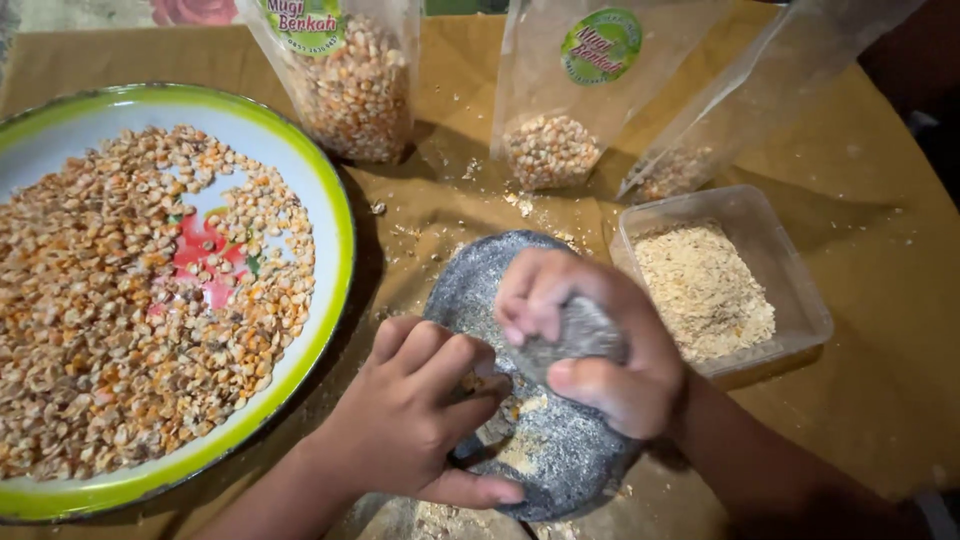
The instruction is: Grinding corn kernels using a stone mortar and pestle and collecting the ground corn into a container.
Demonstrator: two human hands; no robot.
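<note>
We had the stone mortar as our reference: a flat, dark grey speckled slab lying on the brown table cover. Our right hand was closed tight around a grey stone pestle, held over the middle of the mortar; whether the pestle touched the stone, we couldn't tell. Our left hand sat on the mortar's left edge, fingers curled over the rim and thumb along the near edge, gripping it. Bits of crushed corn lay on the mortar between the two hands. Left of the mortar, just beside it, was a big round plate with a green rim, spread with dried corn kernels. Right of the mortar, close by, stood a clear plastic tub holding pale ground meal. Behind the mortar stood three clear bags: one well filled with kernels, one with a small amount, one leaning, nearly empty. Crumbs were scattered behind the mortar.
</note>
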